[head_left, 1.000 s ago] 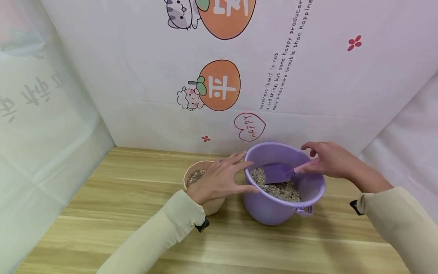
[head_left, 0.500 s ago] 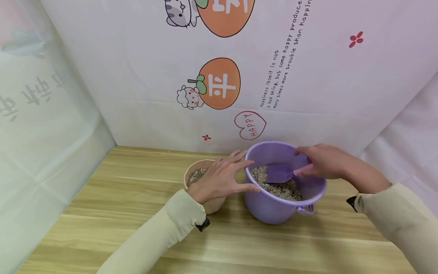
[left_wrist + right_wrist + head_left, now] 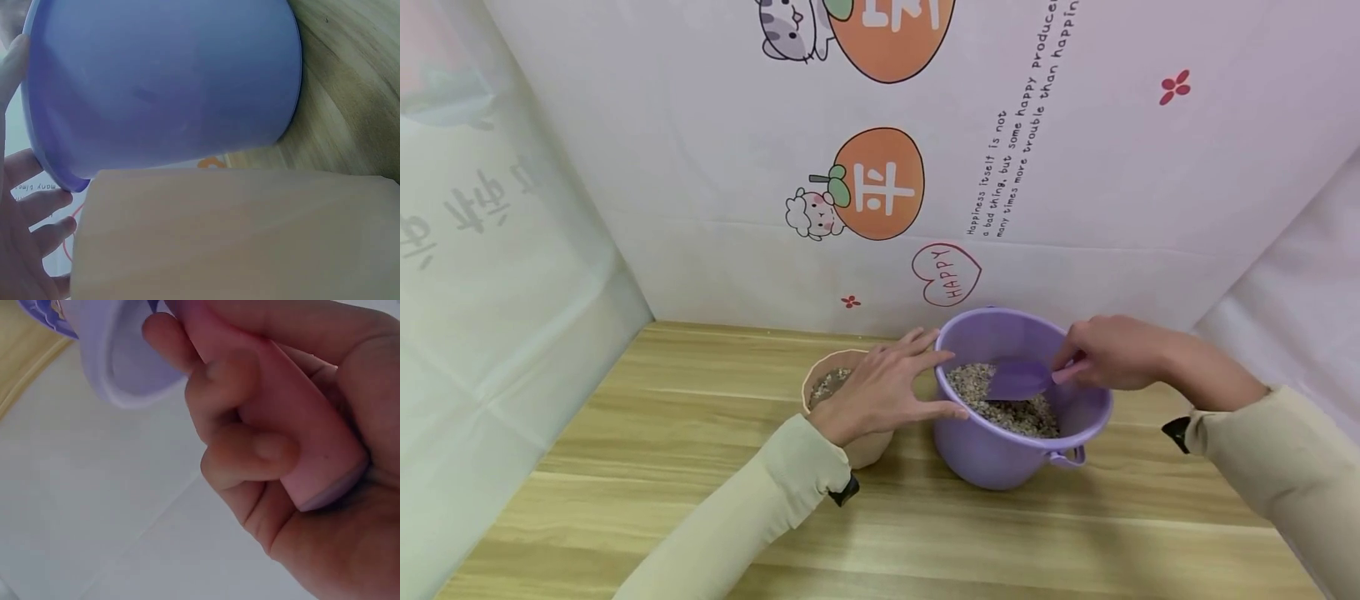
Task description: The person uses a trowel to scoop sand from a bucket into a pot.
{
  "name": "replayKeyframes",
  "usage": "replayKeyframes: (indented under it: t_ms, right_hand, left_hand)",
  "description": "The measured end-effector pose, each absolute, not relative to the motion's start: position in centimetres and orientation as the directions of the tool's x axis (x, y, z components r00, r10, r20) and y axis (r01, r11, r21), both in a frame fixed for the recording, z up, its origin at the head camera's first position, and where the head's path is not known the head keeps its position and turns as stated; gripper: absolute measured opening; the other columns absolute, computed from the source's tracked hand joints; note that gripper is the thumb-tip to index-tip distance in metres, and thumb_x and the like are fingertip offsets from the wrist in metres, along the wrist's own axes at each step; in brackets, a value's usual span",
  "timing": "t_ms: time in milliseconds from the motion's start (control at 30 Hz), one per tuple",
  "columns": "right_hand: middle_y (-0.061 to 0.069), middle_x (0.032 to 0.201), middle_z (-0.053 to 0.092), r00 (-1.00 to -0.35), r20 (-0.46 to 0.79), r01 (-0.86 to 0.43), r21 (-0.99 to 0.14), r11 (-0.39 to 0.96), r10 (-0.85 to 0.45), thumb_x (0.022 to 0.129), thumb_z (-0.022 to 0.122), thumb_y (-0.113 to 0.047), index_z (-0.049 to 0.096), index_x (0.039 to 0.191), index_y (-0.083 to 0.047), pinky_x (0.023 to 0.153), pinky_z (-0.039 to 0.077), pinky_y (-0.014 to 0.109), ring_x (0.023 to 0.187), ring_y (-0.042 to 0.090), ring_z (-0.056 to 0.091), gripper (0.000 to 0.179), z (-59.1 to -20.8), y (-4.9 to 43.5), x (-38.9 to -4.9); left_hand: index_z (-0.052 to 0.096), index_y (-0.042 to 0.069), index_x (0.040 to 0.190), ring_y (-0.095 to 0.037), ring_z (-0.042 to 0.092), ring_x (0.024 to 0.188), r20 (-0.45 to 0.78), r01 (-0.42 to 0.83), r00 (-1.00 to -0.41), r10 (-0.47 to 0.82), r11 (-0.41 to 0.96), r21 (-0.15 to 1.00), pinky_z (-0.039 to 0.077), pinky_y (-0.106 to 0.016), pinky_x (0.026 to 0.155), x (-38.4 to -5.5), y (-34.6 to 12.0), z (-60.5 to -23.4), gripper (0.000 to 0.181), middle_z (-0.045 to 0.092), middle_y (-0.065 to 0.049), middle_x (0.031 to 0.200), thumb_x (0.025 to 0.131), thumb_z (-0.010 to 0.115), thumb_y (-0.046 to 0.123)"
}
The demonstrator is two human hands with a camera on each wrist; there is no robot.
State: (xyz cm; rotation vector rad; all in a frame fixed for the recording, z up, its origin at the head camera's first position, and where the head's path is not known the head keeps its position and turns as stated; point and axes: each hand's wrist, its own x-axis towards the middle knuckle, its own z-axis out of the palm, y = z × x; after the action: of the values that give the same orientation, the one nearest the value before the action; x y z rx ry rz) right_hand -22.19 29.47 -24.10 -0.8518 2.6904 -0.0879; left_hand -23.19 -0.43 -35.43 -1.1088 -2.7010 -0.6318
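A purple bucket [image 3: 992, 454] stands on the table, partly filled with small grey-brown gravel [image 3: 1022, 417]. My right hand [image 3: 1116, 354] grips the pink handle [image 3: 294, 419] of a shovel, its fingers wrapped round it in the right wrist view. The shovel's purple blade [image 3: 1018, 379] lies against the gravel inside the bucket. My left hand [image 3: 887, 383] touches the bucket's left rim with spread fingers, thumb on the near side. Under that hand a beige pot [image 3: 868, 450] with gravel in it is partly hidden; its wall fills the lower part of the left wrist view.
The wooden table [image 3: 700, 467] runs up to a white printed cloth backdrop [image 3: 737, 275] close behind the bucket and pot. Cloth walls also rise at the left and right. A handle lug [image 3: 1067, 457] sticks out from the bucket's near right side.
The right hand has shifted its hold on the shovel handle, and the blade has moved slightly right within the bucket. My left hand stays at the rim.
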Motion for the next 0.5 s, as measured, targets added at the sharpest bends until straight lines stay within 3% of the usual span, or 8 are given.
replayKeyframes:
  t_ms: [500]
  right_hand:
    - [-0.009, 0.085, 0.073, -0.782, -0.29, -0.487, -0.269, 0.831, -0.552, 0.092, 0.071, -0.021, 0.08, 0.101, -0.014, 0.064, 0.053, 0.023, 0.071, 0.004, 0.065, 0.014, -22.8, 30.4, -21.4]
  left_hand:
    - [0.055, 0.029, 0.143, -0.02, 0.026, 0.148, 0.333, 0.714, -0.7, 0.632, 0.628, 0.31, 0.036, -0.051, 0.11, -23.2, -0.4, -35.7, 0.082, 0.033, -0.002, 0.16, 0.079, 0.056, 0.081]
